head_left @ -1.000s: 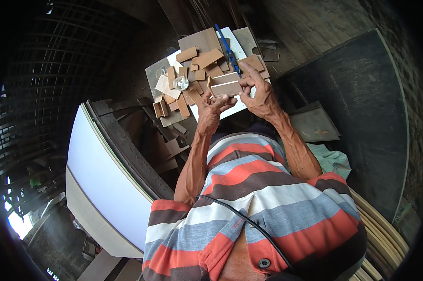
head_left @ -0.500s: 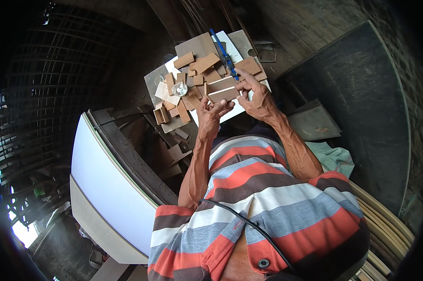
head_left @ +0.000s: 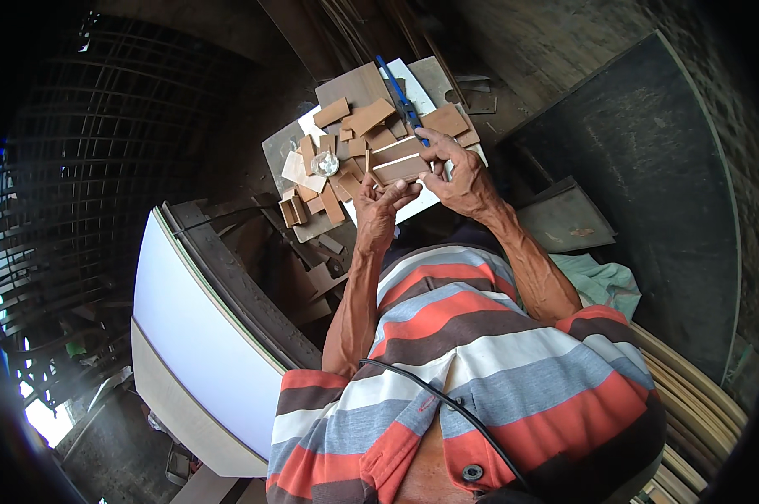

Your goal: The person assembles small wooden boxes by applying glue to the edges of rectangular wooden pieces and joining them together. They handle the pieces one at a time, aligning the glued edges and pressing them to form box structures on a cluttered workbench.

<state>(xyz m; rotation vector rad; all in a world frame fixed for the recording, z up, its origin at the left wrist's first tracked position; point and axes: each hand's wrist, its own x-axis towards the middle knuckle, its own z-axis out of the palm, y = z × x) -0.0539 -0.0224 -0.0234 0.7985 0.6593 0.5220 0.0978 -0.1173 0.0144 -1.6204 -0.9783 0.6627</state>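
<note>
Wooden assembly (head_left: 400, 170), seemingly part-joined, was grasped by the fingers of the left hand (head_left: 380, 207) and right hand (head_left: 467, 179), while loose pieces (head_left: 332, 112) lay unattached on the desk (head_left: 276, 143).

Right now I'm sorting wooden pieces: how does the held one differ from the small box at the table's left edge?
The held piece is up between the left hand and right hand; the small box rests on the table. The held piece looks longer than the small box. The held piece shows a white edge; the small box's edges look tan. Both look brown.
</note>
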